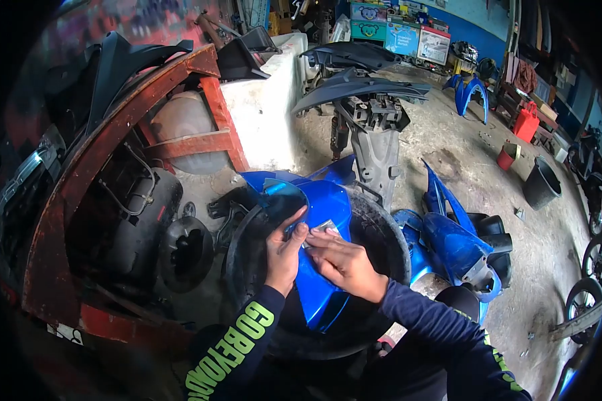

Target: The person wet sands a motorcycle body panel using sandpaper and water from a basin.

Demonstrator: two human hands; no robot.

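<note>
A glossy blue body panel lies across a round black tub in front of me. My left hand holds the panel's left edge, thumb on top and fingers partly hidden behind it. My right hand is closed over the middle of the panel, pinching a small greyish piece against its surface. What the piece is cannot be made out. The two hands almost touch. The panel's narrow end points toward me, over the inside of the tub.
More blue panels lie on the floor right of the tub. A red wooden frame stands at the left. Beyond the tub is a partly stripped motorcycle. A dark bucket and red jerrycan stand at the right.
</note>
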